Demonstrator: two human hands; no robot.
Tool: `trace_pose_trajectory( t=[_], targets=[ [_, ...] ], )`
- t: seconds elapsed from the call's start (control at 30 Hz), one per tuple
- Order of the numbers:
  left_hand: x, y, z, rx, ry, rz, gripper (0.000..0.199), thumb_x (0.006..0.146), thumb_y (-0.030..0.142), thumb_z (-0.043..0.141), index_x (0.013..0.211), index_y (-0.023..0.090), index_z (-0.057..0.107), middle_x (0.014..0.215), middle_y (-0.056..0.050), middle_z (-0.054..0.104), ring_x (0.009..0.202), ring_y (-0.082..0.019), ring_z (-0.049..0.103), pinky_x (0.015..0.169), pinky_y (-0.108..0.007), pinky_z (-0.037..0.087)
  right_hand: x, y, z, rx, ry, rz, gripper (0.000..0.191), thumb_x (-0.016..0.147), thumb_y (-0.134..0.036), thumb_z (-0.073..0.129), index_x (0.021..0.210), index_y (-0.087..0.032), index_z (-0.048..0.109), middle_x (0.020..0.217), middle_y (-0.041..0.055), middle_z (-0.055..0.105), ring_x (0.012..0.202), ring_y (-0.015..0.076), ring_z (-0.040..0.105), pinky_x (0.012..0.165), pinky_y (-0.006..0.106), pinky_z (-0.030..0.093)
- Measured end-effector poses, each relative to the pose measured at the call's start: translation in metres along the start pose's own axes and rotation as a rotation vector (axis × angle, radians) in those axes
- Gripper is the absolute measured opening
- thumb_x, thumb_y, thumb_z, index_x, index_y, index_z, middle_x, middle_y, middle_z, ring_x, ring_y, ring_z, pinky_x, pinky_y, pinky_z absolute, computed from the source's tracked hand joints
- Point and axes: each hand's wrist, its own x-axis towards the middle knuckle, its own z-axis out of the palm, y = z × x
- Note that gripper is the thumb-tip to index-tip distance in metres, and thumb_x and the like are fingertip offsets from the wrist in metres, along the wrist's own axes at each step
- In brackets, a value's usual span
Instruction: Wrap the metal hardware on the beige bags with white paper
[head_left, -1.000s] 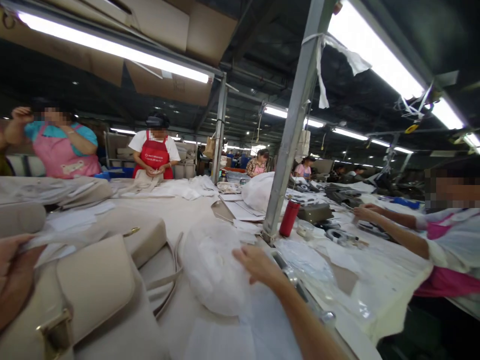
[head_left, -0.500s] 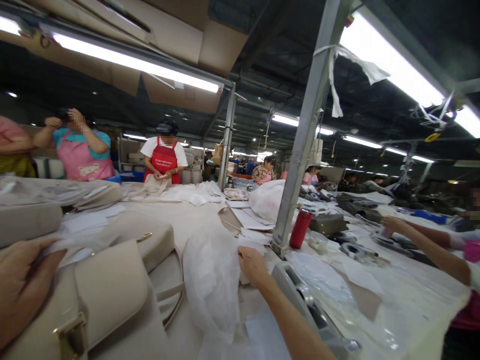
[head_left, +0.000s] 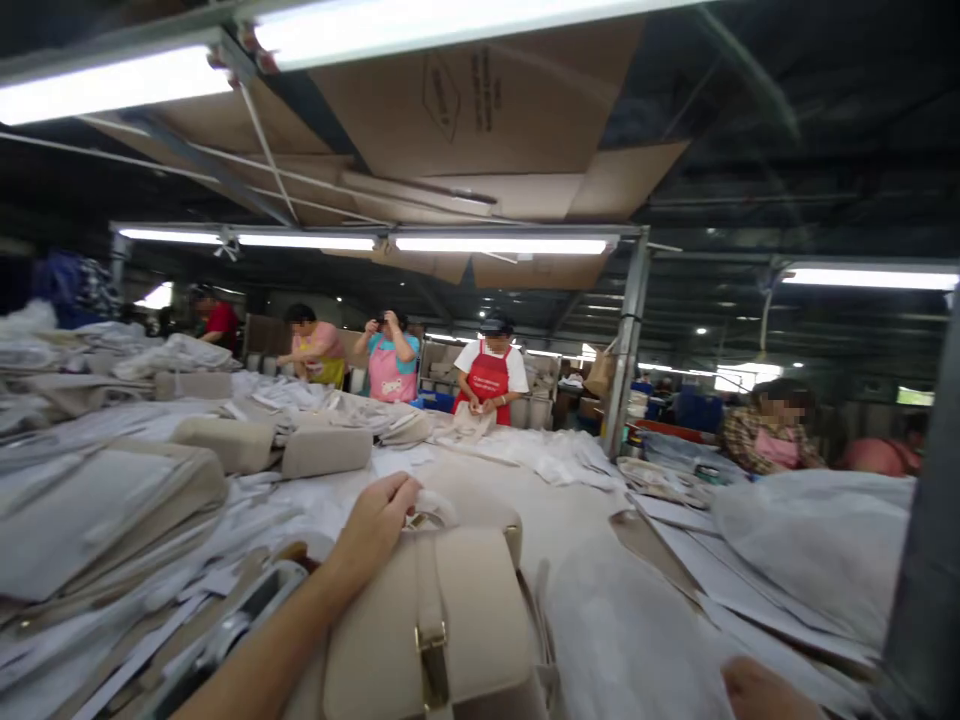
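1. In the head view, one beige, smooth-faced flap bag (head_left: pixel 480 610) with one gold-coloured metal buckle (head_left: pixel 433 660) stood right before you, on the pale worktable (head_left: pixel 559 505).
2. Your left hand (head_left: pixel 379 515) had its fingers closed on the bag's white-wrapped top handle (head_left: pixel 435 508).
3. Your right hand (head_left: pixel 761 690) was cut off by the bottom edge, beside a sheer white crumpled bundle (head_left: pixel 622 620); you could not tell its grip.
4. Two beige block-shaped pieces (head_left: pixel 326 453) lay beyond your left hand.
5. A second sheer white bundle (head_left: pixel 817 540) rested on flat white sheets (head_left: pixel 739 570) to the right.
6. One thick grey post (head_left: pixel 919 560) hid part of that second bundle, and your left forearm covered part of a grey metal object (head_left: pixel 240 620).
7. Across the table, one co-worker in a red apron (head_left: pixel 487 380) handled beige material.
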Motion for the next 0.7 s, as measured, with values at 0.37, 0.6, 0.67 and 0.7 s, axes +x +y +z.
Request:
trace_pose_trajectory(
  t=[0.37, 0.6, 0.67, 0.7],
  targets=[
    [-0.007, 0.008, -0.003, -0.24, -0.054, -0.049, 0.028, 0.077, 0.042, 0.046, 0.08, 0.017, 0.06, 0.064, 0.002, 0.056, 0.062, -0.016, 0.053, 0.059, -0.026, 0.039, -0.081, -0.173, -0.014, 0.924, -0.081, 0.21, 0.042, 0.046, -0.029, 0.083, 0.078, -0.025, 0.056, 0.054, -0.0063, 0.054, 0.044, 0.0107, 0.054, 0.04, 0.02, 0.044],
    [-0.018, 0.015, -0.002, -0.403, 0.139, -0.122, 0.025, 0.077, 0.031, 0.04, 0.093, 0.018, 0.054, 0.067, 0.002, 0.051, 0.051, -0.011, 0.049, 0.051, -0.023, 0.044, -0.165, -0.283, 0.094, 0.896, -0.546, 0.059, 0.039, 0.057, -0.044, 0.075, 0.08, -0.019, 0.057, 0.052, -0.0035, 0.057, 0.054, 0.0195, 0.066, 0.043, 0.025, 0.051],
    [-0.022, 0.017, -0.002, -0.364, 0.199, -0.104, 0.027, 0.079, 0.027, 0.035, 0.098, 0.02, 0.052, 0.081, -0.001, 0.054, 0.05, -0.01, 0.046, 0.046, -0.023, 0.043, -0.173, -0.298, 0.117, 0.744, -0.564, 0.024, 0.039, 0.056, -0.044, 0.073, 0.08, -0.017, 0.059, 0.061, 0.0018, 0.064, 0.057, 0.0214, 0.067, 0.041, 0.025, 0.048],
    [-0.024, 0.019, -0.002, -0.343, 0.221, -0.09, 0.028, 0.08, 0.025, 0.033, 0.102, 0.02, 0.051, 0.087, -0.002, 0.054, 0.051, -0.01, 0.046, 0.045, -0.023, 0.043, -0.175, -0.301, 0.126, 0.676, -0.555, -0.004, 0.04, 0.057, -0.045, 0.072, 0.081, -0.016, 0.06, 0.065, 0.0043, 0.067, 0.055, 0.0209, 0.065, 0.039, 0.024, 0.046]
  ],
)
